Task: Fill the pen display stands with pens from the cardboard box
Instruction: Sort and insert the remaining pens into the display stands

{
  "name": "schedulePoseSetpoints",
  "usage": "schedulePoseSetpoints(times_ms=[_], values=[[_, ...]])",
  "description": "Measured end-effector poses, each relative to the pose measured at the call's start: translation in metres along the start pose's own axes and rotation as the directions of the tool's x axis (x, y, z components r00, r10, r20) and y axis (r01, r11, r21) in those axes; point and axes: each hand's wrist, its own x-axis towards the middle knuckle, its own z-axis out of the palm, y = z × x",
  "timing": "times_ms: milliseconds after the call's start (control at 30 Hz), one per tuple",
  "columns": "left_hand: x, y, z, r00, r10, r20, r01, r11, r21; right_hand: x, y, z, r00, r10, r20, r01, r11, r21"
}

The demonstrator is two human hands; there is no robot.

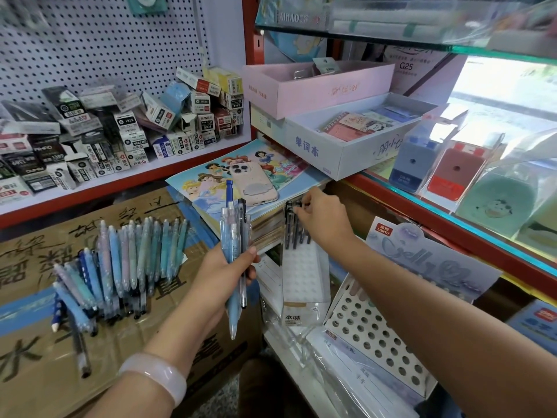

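My left hand [224,271] grips a bundle of pens [233,233], light blue, clear and dark ones, held upright. My right hand [321,215] reaches forward and pinches the top of a dark pen [297,224] standing in the back row of a clear display stand [304,276] with a white perforated top. A few other dark pens [287,227] stand beside it. To the right a second stand [373,333] with round holes and a bluish header card [431,260] tilts back. A heap of pastel blue pens [120,267] lies on the cardboard box [39,357] at left.
A pink phone [253,184] rests on a stack of picture books [241,176]. Small pen boxes [120,128] are piled on the left shelf. White and pink trays [346,146] and a glass shelf with sharpeners [446,173] sit right and above.
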Motion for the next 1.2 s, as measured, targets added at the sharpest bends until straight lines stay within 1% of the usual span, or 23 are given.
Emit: schedulePoseSetpoints(times_ms=[67, 100, 167, 200, 267, 367, 467, 567, 633, 667, 700, 800, 867, 933, 967, 1000, 1033, 1067, 1133, 1200], values=[[-0.002, 0.002, 0.002, 1.000, 0.004, 0.027, -0.003, 1.000, -0.023, -0.004, -0.012, -0.009, 0.997, -0.040, -0.073, 0.046, 0.996, 0.071], [-0.003, 0.003, 0.004, 0.999, 0.006, 0.043, -0.005, 0.999, -0.036, -0.006, -0.020, -0.012, 0.996, -0.074, -0.058, 0.081, 0.989, 0.123], [-0.004, 0.004, 0.007, 0.997, 0.009, 0.071, -0.005, 0.998, -0.057, -0.012, -0.034, -0.016, 0.989, -0.142, 0.051, 0.126, 0.962, 0.242], [-0.005, 0.005, 0.009, 0.997, 0.012, 0.080, -0.008, 0.998, -0.056, -0.015, -0.040, -0.016, 0.981, -0.155, 0.117, 0.115, 0.948, 0.295], [-0.006, 0.005, 0.011, 0.996, 0.021, 0.088, -0.017, 0.999, -0.043, -0.018, -0.048, -0.015, 0.969, -0.131, 0.209, 0.039, 0.918, 0.395], [-0.007, 0.005, 0.012, 0.996, 0.026, 0.090, -0.023, 0.999, -0.033, -0.019, -0.051, -0.013, 0.964, -0.060, 0.258, -0.080, 0.863, 0.499], [-0.009, 0.003, 0.012, 0.995, 0.012, 0.103, -0.014, 1.000, 0.019, -0.020, -0.051, -0.015, 0.962, -0.031, 0.270, -0.114, 0.856, 0.505], [-0.011, 0.000, 0.013, 0.992, -0.017, 0.122, 0.007, 0.997, 0.082, -0.021, -0.052, -0.016, 0.952, -0.041, 0.303, -0.088, 0.913, 0.399], [-0.011, 0.000, 0.014, 0.990, -0.032, 0.137, 0.016, 0.993, 0.114, -0.019, -0.051, -0.015, 0.942, -0.013, 0.337, -0.115, 0.926, 0.359], [-0.011, 0.000, 0.014, 0.989, -0.037, 0.142, 0.021, 0.993, 0.112, -0.018, -0.050, -0.014, 0.937, 0.016, 0.348, -0.161, 0.907, 0.390], [-0.011, 0.000, 0.014, 0.989, -0.041, 0.145, 0.028, 0.995, 0.094, -0.017, -0.047, -0.014, 0.932, 0.051, 0.359, -0.221, 0.865, 0.451], [-0.009, 0.000, 0.014, 0.991, -0.042, 0.126, 0.036, 0.998, 0.048, -0.014, -0.039, -0.016, 0.913, 0.123, 0.389, -0.360, 0.690, 0.628], [-0.008, 0.000, 0.014, 0.991, -0.035, 0.129, 0.033, 0.999, 0.016, -0.012, -0.035, -0.021, 0.918, 0.165, 0.360, -0.381, 0.613, 0.692], [-0.006, -0.001, 0.014, 0.991, -0.040, 0.126, 0.042, 0.999, -0.013, -0.007, -0.030, -0.031, 0.923, 0.235, 0.305, -0.384, 0.512, 0.768], [-0.005, -0.002, 0.014, 0.992, -0.047, 0.117, 0.049, 0.999, -0.015, -0.004, -0.027, -0.037, 0.924, 0.266, 0.274, -0.372, 0.462, 0.805], [-0.003, -0.004, 0.012, 0.993, -0.052, 0.105, 0.053, 0.998, -0.013, -0.001, -0.022, -0.043, 0.928, 0.288, 0.237, -0.347, 0.437, 0.830], [-0.002, -0.005, 0.011, 0.994, -0.052, 0.095, 0.053, 0.999, -0.011, 0.002, -0.017, -0.048, 0.934, 0.298, 0.197, -0.320, 0.455, 0.831], [-0.001, -0.006, 0.010, 0.995, -0.049, 0.085, 0.050, 0.999, -0.011, 0.005, -0.010, -0.052, 0.943, 0.299, 0.149, -0.292, 0.519, 0.804], [0.000, -0.006, 0.010, 0.996, -0.047, 0.071, 0.048, 0.999, -0.023, 0.006, 0.003, -0.056, 0.963, 0.269, 0.023, -0.212, 0.700, 0.682], [0.000, -0.005, 0.011, 0.997, -0.046, 0.063, 0.048, 0.998, -0.030, 0.002, 0.011, -0.055, 0.976, 0.201, -0.085, -0.125, 0.833, 0.539]])
